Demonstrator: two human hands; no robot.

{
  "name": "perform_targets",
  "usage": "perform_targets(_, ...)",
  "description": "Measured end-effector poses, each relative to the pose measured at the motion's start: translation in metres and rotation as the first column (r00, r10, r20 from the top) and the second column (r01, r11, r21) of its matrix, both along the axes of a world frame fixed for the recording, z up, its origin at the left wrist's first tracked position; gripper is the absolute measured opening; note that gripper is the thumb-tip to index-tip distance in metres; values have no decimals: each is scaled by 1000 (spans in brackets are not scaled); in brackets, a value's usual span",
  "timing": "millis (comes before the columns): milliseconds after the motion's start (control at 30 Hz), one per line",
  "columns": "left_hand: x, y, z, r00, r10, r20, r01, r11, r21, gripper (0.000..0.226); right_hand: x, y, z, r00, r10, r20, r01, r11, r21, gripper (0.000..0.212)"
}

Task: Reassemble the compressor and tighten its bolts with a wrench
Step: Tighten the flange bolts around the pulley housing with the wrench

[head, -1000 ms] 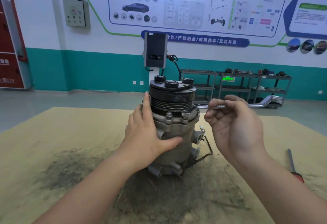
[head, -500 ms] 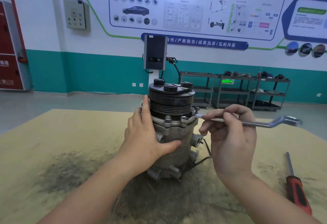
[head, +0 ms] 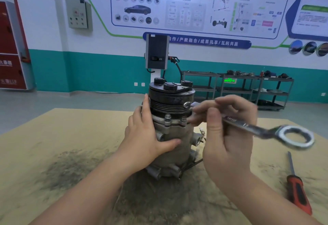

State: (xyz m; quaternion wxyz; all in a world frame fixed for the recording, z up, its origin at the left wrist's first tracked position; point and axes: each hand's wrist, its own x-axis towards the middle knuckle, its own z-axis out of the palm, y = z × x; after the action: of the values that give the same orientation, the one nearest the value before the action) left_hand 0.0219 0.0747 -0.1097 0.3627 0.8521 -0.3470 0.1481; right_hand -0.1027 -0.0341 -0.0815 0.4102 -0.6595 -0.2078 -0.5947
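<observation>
The compressor [head: 174, 136] stands upright on the brown table [head: 71, 136], its dark grooved pulley [head: 168, 100] on top and bolts round the silver flange below it. My left hand [head: 147, 134] lies flat against the compressor's left side, fingers straight up along the pulley, thumb across the body. My right hand [head: 225, 134] holds a silver wrench [head: 257, 128] by its shaft. The wrench's near ring end [head: 291, 136] points right toward me; its far end sits by the pulley's right edge, above the flange bolts. Motion blurs the wrench.
A red-and-black screwdriver [head: 298, 189] lies on the table at the right. Dark grime stains the tabletop around the compressor. Behind the table stand a charging post [head: 157, 54] and grey shelving carts [head: 239, 89] along the teal wall.
My right hand has swung the wrench handle toward me and to the right, and its far end has risen from the flange bolt to the pulley's edge. My left hand stays put.
</observation>
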Motion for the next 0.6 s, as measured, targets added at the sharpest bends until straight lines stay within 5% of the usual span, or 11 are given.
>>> perform_targets(100,0,0,0,1000,1,-1,-1,1000,8,136,-1,1,7,990,127,-55,-105,949,297,16)
perform_targets(233,0,2,1,1000,-12,0,12,1000,0,137,0,-5,11,947,316,-67,-209,758,617,25)
perform_targets(600,2,1,0,1000,-14,-4,14,1000,6,135,7,-22,15,861,506,39,-301,448,842,21)
